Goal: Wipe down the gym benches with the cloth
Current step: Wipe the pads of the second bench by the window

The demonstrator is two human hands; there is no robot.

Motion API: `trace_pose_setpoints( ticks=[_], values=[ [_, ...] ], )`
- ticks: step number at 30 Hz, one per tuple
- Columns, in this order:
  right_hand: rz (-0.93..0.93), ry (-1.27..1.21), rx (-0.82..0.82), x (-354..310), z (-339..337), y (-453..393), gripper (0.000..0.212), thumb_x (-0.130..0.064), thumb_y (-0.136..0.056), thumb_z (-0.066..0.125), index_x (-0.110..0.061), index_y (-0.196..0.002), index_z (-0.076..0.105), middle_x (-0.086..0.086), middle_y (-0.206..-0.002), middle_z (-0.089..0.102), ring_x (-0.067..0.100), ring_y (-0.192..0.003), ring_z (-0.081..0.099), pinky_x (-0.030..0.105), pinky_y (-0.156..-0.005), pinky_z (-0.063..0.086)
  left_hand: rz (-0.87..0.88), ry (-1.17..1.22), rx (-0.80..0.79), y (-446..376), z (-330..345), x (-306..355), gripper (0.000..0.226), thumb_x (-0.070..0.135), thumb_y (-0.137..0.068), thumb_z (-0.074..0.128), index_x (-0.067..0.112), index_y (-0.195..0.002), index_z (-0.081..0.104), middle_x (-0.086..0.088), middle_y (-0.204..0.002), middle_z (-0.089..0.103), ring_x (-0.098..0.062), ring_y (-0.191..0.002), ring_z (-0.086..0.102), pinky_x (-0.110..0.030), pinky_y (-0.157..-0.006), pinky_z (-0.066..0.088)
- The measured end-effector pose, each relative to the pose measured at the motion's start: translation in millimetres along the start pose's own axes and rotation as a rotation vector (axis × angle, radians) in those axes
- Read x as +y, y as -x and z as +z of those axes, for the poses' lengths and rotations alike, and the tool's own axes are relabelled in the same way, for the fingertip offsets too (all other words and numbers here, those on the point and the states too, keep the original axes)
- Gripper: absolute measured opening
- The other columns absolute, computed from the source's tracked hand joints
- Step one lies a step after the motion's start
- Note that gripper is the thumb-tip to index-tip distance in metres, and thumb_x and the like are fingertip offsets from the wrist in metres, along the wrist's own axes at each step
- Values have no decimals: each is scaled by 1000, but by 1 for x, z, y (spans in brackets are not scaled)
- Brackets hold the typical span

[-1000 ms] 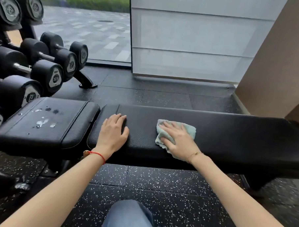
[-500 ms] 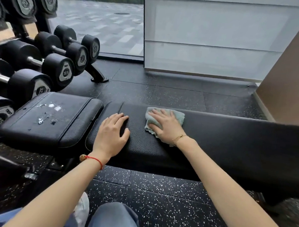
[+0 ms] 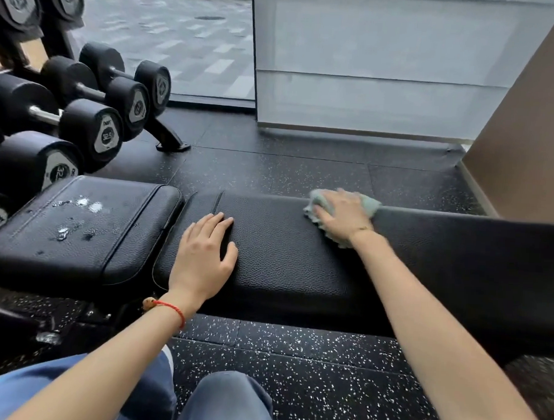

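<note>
A: Where is the cloth now?

B: On the long pad of the worktop, at its far edge, under the right hand. Half a second ago it lay closer to the left hand; it has slid away from that hand, further along the pad toward the beige wall.

A: How is the right hand holding it?

B: The grip is loose. The fingers are spread and nearly straight, pressing flat on the cloth rather than curling round it. Pale green edges of the cloth stick out beyond the fingertips and below the wrist. The hand is a little blurred.

A: And the left hand?

B: It has not shifted on the pad. It rests palm down near the pad's end beside the seat pad, fingers straight and together, holding nothing. A red string bracelet sits on its wrist.

A: Anything else near the long pad?

B: The seat pad next to it carries wet spots, unchanged from before. Beyond the seat pad stand black dumbbells on a rack. The floor below the long pad is dark and speckled.
</note>
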State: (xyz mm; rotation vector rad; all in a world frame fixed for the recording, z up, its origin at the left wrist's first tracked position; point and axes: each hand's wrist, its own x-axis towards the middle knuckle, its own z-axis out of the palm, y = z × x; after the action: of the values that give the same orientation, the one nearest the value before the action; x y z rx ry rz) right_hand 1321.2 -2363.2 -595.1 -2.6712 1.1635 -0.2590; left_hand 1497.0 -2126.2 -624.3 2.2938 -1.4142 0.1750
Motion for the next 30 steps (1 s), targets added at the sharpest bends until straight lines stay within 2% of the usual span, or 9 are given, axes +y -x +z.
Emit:
trace_pose_setpoints(
  ticks=[4,7,10,12,15,20,23,27,30],
  values=[
    [-327,-77,-58,-60,12,41,54,-50,-98,33,-27,-148,29,-6,-157,22,15,-146,13,43,-121,3,7,12,-5,-1,1,-1,65,47,-87,30,17,-140,52,-4,-149,47,-21,-141,36,-41,-120,23],
    [-387,-181,-61,-28,4,91,53,-51,-98,34,-33,-147,29,-14,-156,20,7,-145,7,34,-120,-3,6,15,1,1,1,-1,64,47,-88,31,16,-139,52,-5,-148,47,-22,-141,36,-41,-120,23],
    [-250,-197,20,42,-14,100,50,-51,-95,40,-36,-143,37,-13,-154,29,11,-145,18,34,-121,5,6,10,3,1,1,-2,63,46,-88,31,16,-139,52,-5,-149,47,-22,-141,36,-41,-120,22],
    [-39,-184,105,80,-23,80,46,-39,-96,49,-28,-141,43,-4,-150,38,22,-142,27,36,-120,11,1,2,6,2,2,0,63,45,-88,31,16,-139,52,-5,-148,47,-22,-141,36,-41,-120,22],
    [157,-104,91,82,-21,34,49,-45,-95,44,-24,-139,45,2,-148,42,30,-141,29,47,-117,16,-2,0,5,1,2,0,63,45,-88,32,16,-139,53,-5,-148,47,-22,-141,36,-41,-120,22],
    [-164,-171,-39,21,-9,69,53,-43,-98,43,-29,-148,31,-8,-157,22,16,-147,9,38,-119,-5,9,-3,-10,0,2,-2,64,47,-88,30,16,-141,51,-5,-150,46,-21,-143,34,-41,-120,22],
    [-301,-215,-49,30,-15,135,61,-60,-92,37,-36,-147,29,-17,-156,18,6,-146,3,34,-120,-6,3,-5,-2,2,2,-1,64,46,-88,30,15,-140,51,-6,-149,46,-22,-142,35,-41,-120,21],
    [-105,-204,16,57,-23,128,61,-55,-91,45,-31,-146,34,-10,-155,26,14,-147,12,37,-121,1,-12,-31,8,1,3,3,63,43,-87,31,13,-138,53,-8,-147,48,-25,-140,38,-44,-119,23],
    [-115,-93,15,14,-5,89,56,-43,-95,48,-25,-146,33,-4,-156,25,23,-147,15,41,-120,2,-19,-27,9,0,3,4,63,42,-86,31,13,-137,54,-8,-147,49,-25,-139,38,-44,-118,23]
  ],
)
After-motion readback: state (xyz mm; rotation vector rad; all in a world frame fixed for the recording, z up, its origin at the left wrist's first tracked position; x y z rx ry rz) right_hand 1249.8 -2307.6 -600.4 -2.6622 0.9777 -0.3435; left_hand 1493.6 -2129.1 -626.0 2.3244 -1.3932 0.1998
